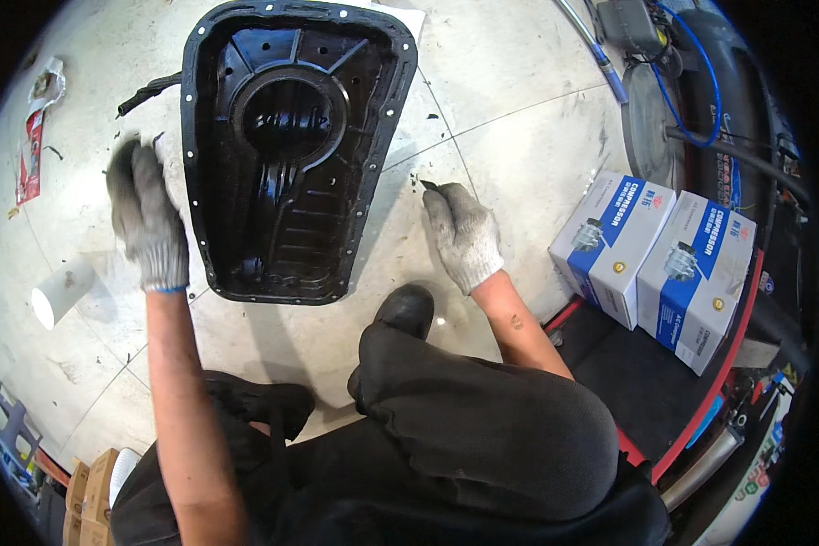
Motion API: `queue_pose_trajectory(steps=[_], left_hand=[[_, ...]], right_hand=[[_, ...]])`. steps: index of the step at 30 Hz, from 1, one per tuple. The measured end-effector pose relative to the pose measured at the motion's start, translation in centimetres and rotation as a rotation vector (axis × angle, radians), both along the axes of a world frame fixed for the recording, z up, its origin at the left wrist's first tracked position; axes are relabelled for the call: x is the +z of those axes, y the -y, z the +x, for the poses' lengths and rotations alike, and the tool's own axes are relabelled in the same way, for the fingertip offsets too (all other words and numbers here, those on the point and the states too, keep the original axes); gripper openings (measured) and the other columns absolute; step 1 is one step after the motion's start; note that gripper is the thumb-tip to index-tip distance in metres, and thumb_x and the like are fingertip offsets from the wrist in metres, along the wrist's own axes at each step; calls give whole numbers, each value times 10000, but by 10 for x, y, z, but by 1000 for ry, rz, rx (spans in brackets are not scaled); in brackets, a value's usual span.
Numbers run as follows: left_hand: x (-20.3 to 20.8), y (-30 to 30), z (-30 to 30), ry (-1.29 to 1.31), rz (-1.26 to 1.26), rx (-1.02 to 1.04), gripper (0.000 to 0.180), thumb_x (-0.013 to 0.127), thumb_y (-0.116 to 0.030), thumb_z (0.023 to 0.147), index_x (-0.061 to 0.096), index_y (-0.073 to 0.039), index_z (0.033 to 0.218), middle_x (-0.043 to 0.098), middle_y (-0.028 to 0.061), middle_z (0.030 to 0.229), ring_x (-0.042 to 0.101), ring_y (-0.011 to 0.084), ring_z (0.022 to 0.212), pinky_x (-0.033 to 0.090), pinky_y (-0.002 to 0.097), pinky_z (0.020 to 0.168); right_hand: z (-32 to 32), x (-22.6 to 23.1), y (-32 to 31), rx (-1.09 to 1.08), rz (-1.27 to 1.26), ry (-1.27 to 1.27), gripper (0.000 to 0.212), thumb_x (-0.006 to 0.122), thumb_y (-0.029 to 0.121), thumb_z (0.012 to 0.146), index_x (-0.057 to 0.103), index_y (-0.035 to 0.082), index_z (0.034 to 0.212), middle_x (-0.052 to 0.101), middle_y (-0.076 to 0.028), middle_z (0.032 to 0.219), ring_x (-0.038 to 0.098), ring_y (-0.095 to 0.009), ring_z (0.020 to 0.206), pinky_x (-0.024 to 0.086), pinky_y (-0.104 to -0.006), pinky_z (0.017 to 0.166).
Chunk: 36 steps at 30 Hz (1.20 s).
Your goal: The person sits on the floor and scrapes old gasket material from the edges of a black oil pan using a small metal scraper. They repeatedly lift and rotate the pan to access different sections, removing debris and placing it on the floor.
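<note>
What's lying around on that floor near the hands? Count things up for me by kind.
Black metal pan: 1
Blue-and-white boxes: 2
White cup: 1
Red-and-white packet: 1
Gloved hands, left and right: 2
Total: 7

Pale tiled floor (510, 118); on it a black oil pan (287, 155), white roll (62, 291), red wrapper (32, 146), two boxes (651, 259).
</note>
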<state>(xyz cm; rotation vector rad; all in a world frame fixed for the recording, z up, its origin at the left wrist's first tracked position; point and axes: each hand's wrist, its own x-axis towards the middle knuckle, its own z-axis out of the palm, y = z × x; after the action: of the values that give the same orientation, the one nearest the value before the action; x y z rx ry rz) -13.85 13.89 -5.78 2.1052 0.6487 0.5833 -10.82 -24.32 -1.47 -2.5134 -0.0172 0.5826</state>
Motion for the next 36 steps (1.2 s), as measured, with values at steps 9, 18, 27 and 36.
queue_pose_trajectory(steps=[9, 18, 27, 36], left_hand=[[-76, 55, -176, -330, -759, 392, 734, 460, -617, 1109, 633, 28, 1414, 700, 142, 1318, 660, 243, 1140, 524, 380, 1009], [-20, 76, -132, 25, -1189, 389, 773, 408, -652, 1106, 534, -37, 1558, 599, 111, 1542, 567, 283, 1377, 397, 441, 1206], [28, 55, -93, 40, -1261, 457, 731, 433, -623, 1111, 551, -30, 1522, 690, 117, 1378, 685, 243, 1122, 577, 369, 955], [14, 62, -99, 20, -1143, 589, 743, 416, -637, 1111, 569, -25, 1503, 684, 141, 1387, 676, 289, 1156, 570, 397, 988]], right_hand=[[-47, -18, -39, 76, 472, -34, 236, 624, 136, 1057, 717, -12, 1216, 748, -223, 1023, 758, -349, 934, 595, -421, 832], [-19, 16, -45, 72, 437, -1, 259, 594, 170, 1078, 699, 1, 1245, 743, -203, 963, 741, -310, 811, 593, -397, 763], [44, 57, -69, 337, 198, 153, 323, 577, 340, 1078, 727, 54, 1091, 745, -205, 809, 754, -415, 779, 614, -505, 741], [47, 87, -104, 497, -183, 114, 360, 589, 413, 1069, 788, 113, 1066, 730, -189, 798, 740, -395, 769, 593, -475, 730]])
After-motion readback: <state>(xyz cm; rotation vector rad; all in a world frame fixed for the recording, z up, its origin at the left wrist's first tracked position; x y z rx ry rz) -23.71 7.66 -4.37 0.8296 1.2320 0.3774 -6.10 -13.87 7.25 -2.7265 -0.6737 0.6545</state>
